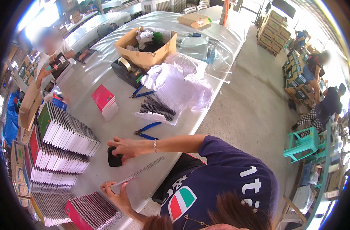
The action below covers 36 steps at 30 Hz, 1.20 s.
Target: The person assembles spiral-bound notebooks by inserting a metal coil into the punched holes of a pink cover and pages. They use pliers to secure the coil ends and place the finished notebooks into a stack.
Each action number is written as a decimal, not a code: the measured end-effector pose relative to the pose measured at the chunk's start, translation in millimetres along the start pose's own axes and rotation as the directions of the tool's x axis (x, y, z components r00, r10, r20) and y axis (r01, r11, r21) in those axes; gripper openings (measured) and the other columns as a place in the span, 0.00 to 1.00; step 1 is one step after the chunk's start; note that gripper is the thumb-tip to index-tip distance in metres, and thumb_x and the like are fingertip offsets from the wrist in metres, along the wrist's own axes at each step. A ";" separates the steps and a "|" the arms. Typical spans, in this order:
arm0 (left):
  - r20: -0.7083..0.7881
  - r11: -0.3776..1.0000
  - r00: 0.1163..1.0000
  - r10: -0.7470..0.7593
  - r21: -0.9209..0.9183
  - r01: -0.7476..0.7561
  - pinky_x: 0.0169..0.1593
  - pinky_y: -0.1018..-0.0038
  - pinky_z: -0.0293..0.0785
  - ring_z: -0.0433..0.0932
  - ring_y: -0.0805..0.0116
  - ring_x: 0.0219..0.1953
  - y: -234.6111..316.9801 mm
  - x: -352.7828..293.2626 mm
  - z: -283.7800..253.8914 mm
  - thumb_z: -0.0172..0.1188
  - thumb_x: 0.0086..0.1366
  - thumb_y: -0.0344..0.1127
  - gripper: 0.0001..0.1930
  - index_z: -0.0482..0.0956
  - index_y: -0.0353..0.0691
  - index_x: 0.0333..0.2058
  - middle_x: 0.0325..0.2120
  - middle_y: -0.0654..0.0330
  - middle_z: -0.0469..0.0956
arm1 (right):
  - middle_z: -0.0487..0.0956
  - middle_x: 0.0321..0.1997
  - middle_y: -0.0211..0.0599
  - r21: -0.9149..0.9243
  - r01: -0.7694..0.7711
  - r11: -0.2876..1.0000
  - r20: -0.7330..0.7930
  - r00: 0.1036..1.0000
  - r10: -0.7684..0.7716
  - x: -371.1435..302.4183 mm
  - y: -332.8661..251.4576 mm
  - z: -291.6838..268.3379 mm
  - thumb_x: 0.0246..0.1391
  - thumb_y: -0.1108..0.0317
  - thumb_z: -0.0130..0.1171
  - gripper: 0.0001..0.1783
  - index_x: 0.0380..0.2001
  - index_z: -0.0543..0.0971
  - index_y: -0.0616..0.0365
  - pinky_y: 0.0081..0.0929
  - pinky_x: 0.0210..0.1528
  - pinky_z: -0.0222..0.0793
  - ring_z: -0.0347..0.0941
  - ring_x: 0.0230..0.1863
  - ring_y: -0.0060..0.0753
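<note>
My left hand [117, 194] pinches a thin notebook [122, 181], seen nearly edge-on with a bit of pink cover showing. A loose spiral binding coil [149, 166] sticks out from the notebook's end toward my body. Just beyond, my right hand [125, 148] rests with curled fingers on a small black block-like object [114, 158]; its exact kind is unclear. Blue-handled cutting pliers [147, 130] lie beside my right wrist. A stack of pink-covered booklets [105, 100] stands farther up the table, and a pile of dark coils [158, 107] lies on white paper.
Tall stacks of spiral notebooks [67, 128] fill the table's left side, with pink ones [92, 211] nearest. Behind are a tape dispenser [128, 73], a cardboard box [144, 53] and crumpled paper [171, 80]. A co-worker [52, 51] handles a dark item across the table. Green stool [302, 142] at right.
</note>
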<state>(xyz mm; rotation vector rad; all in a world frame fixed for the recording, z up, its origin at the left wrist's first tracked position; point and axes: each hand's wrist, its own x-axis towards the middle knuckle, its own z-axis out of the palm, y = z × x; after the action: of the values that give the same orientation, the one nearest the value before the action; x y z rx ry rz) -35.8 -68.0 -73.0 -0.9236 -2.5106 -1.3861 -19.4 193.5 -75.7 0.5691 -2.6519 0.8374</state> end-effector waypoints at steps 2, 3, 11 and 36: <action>0.020 1.000 1.000 0.013 -0.023 -0.012 0.52 0.63 0.63 0.66 0.57 0.44 1.0 5.4 3.5 0.76 0.41 0.29 0.24 0.70 0.37 0.34 0.37 0.56 0.65 | 0.69 0.50 0.47 0.034 0.033 0.999 -0.103 0.994 -0.030 -3.2 -0.8 11.3 0.46 0.70 0.64 0.17 0.40 0.75 0.64 0.40 0.48 0.67 0.71 0.48 0.49; 0.030 0.999 0.999 0.011 -0.038 -0.009 0.53 0.64 0.63 0.66 0.57 0.45 0.0 3.8 3.6 0.75 0.42 0.28 0.24 0.69 0.37 0.35 0.38 0.56 0.64 | 0.71 0.49 0.46 0.099 -0.030 0.995 -0.048 0.998 0.035 -2.7 -4.1 14.1 0.47 0.70 0.64 0.16 0.39 0.75 0.64 0.40 0.48 0.68 0.71 0.47 0.48; -0.066 0.998 0.996 0.060 0.034 -0.058 0.57 0.57 0.64 0.69 0.50 0.49 -30.8 -10.3 38.3 0.80 0.41 0.38 0.30 0.73 0.38 0.41 0.41 0.54 0.73 | 0.81 0.40 0.32 0.782 -0.477 0.403 0.272 0.841 0.468 -36.0 -16.9 -17.9 0.63 0.53 0.58 0.23 0.55 0.76 0.57 0.24 0.45 0.72 0.75 0.43 0.22; -0.029 0.881 0.977 -0.212 -0.438 0.178 0.56 0.66 0.67 0.67 0.61 0.48 -8.7 -4.2 55.8 0.84 0.35 0.39 0.53 0.56 0.40 0.58 0.48 0.58 0.65 | 0.66 0.23 0.14 0.768 -0.382 0.514 0.318 0.924 0.211 -60.6 -19.9 -59.8 0.59 0.51 0.62 0.20 0.34 0.78 0.60 0.15 0.26 0.52 0.58 0.26 0.08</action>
<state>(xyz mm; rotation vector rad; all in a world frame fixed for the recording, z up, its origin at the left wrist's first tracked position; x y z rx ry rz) -27.7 -28.5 -112.8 -0.6668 -2.3305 -2.0615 52.4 231.2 -43.1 0.3679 -2.3856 2.3004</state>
